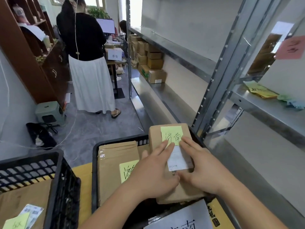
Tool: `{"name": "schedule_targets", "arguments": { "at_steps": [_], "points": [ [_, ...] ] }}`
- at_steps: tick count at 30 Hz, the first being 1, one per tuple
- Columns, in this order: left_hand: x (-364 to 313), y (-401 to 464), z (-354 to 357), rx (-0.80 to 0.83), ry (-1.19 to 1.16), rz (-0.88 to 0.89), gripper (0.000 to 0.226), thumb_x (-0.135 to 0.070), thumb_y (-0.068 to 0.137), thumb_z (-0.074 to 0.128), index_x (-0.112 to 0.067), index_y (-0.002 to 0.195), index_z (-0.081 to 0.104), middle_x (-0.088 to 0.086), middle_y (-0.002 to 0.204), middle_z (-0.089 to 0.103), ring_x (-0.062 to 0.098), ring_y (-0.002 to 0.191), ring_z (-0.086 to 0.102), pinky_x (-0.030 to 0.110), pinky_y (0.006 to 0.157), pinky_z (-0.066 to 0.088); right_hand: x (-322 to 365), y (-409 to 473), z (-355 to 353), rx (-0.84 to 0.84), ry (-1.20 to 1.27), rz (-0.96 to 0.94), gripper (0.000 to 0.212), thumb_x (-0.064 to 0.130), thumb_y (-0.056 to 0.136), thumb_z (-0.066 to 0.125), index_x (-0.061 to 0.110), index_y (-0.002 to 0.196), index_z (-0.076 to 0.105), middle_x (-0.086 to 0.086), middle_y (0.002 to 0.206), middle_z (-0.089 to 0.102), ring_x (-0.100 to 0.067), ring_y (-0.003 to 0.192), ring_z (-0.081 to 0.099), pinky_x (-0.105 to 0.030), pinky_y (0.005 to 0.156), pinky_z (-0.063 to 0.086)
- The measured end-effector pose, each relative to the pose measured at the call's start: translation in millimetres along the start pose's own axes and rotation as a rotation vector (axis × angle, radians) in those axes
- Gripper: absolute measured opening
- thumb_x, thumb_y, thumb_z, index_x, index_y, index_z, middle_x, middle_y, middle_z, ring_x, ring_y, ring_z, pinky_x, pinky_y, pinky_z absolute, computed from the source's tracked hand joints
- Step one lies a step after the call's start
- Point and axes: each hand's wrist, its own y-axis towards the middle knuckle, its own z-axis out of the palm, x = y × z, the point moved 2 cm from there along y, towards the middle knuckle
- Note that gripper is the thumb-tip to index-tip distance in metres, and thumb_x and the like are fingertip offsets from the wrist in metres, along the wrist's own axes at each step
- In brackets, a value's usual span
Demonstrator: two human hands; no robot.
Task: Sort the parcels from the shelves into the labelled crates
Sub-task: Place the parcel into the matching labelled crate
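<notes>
A brown cardboard parcel [156, 136] with a green sticky note and a white shipping label lies tilted in the right side of a black plastic crate [94, 162]. My left hand [152, 176] and my right hand [200, 167] both rest flat on its top, fingers spread and pressing near the note. Beside it in the same crate lies a larger flat parcel [113, 164] with its own green note. A white paper label [179, 219] hangs on the crate's near wall. A second black crate [54, 187] at the lower left holds another labelled parcel [21, 210].
A grey metal shelf rack [219, 76] rises on the right, with stacked cardboard boxes [152, 63] far back and loose sticky notes [262, 91] on one shelf. A person [87, 55] stands in the aisle ahead. A brown cabinet [38, 52], a green stool [49, 113] and a cable are at the left.
</notes>
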Motion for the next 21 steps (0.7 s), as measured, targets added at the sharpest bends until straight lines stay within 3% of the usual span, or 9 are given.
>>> {"name": "schedule_targets", "arguments": {
  "at_steps": [4, 7, 11, 15, 21],
  "points": [
    [9, 14, 0, 0.020, 0.032, -0.043, 0.090, -0.057, 0.082, 0.060, -0.045, 0.157, 0.012, -0.032, 0.162, -0.004, 0.032, 0.143, 0.024, 0.037, 0.116, 0.031, -9, 21, 6, 0.043, 0.020, -0.004, 0.107, 0.064, 0.077, 0.074, 0.035, 0.162, 0.016, 0.034, 0.163, 0.001, -0.005, 0.151, 0.015, -0.032, 0.125, 0.019],
    [16, 18, 6, 0.021, 0.016, -0.107, 0.092, -0.056, 0.080, 0.060, -0.045, 0.157, 0.010, -0.033, 0.161, -0.001, 0.036, 0.140, 0.025, 0.040, 0.114, 0.037, -15, 36, 14, 0.074, 0.049, -0.051, 0.109, 0.063, 0.076, 0.076, 0.039, 0.162, 0.013, 0.032, 0.163, 0.003, -0.001, 0.151, 0.014, -0.028, 0.124, 0.017],
    [29, 27, 14, 0.016, 0.020, -0.214, 0.093, -0.053, 0.081, 0.059, -0.042, 0.158, 0.009, -0.031, 0.162, -0.002, 0.037, 0.144, 0.022, 0.039, 0.118, 0.032, -22, 62, 29, 0.145, 0.021, -0.131, 0.106, 0.066, 0.076, 0.072, 0.048, 0.159, 0.007, 0.029, 0.165, 0.000, -0.009, 0.152, 0.017, -0.034, 0.125, 0.021],
    [31, 35, 27, 0.018, 0.044, -0.326, 0.091, -0.050, 0.082, 0.058, -0.039, 0.159, 0.010, -0.027, 0.164, -0.001, 0.035, 0.139, 0.027, 0.038, 0.115, 0.034, -34, 84, 43, 0.210, 0.045, -0.163, 0.099, 0.063, 0.078, 0.073, 0.037, 0.160, 0.023, 0.031, 0.164, -0.002, -0.012, 0.152, 0.018, -0.034, 0.122, 0.024],
    [25, 50, 44, -0.005, 0.152, -0.447, 0.088, -0.051, 0.083, 0.054, -0.037, 0.160, 0.013, -0.022, 0.166, 0.002, 0.034, 0.131, 0.032, 0.038, 0.110, 0.039, -58, 103, 60, 0.270, 0.109, -0.189, 0.097, 0.060, 0.080, 0.071, 0.037, 0.160, 0.022, 0.028, 0.166, -0.004, -0.021, 0.154, 0.016, -0.036, 0.123, 0.025]
  ]
}}
